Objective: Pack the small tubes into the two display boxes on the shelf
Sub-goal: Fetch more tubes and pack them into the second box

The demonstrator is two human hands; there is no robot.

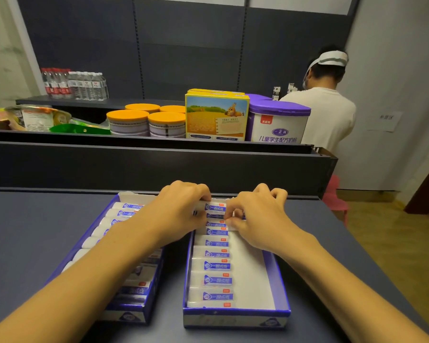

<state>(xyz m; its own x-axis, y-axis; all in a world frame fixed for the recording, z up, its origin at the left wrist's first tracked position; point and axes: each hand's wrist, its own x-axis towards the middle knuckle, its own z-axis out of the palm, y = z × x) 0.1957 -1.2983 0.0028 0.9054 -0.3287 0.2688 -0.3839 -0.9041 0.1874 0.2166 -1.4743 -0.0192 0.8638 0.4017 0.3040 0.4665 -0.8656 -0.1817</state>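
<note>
Two blue-and-white display boxes sit side by side on the dark shelf (35, 231). The right display box (235, 315) is the landmark here: a single column of small white tubes (212, 266) runs along its left wall from the near end to the far end, and the strip to their right shows bare white floor. The left display box (132, 315), just beside it, looks nearly full, though the forearm hides much of it.

At the far end of the right display box, both hands meet over the topmost tubes. The left hand (176, 209) has its fingers curled down onto a tube (214, 207) at the back wall; the right hand (260, 216) pinches the same cluster from the other side, fingers closed together on it.

The tubes seem light, stiff and smooth-skinned, so likely slippery; a grip across the middle of the body, thumb opposing fingers, should keep one level while it is seated. Pushing too hard could nudge the neighbouring row askew.
</note>
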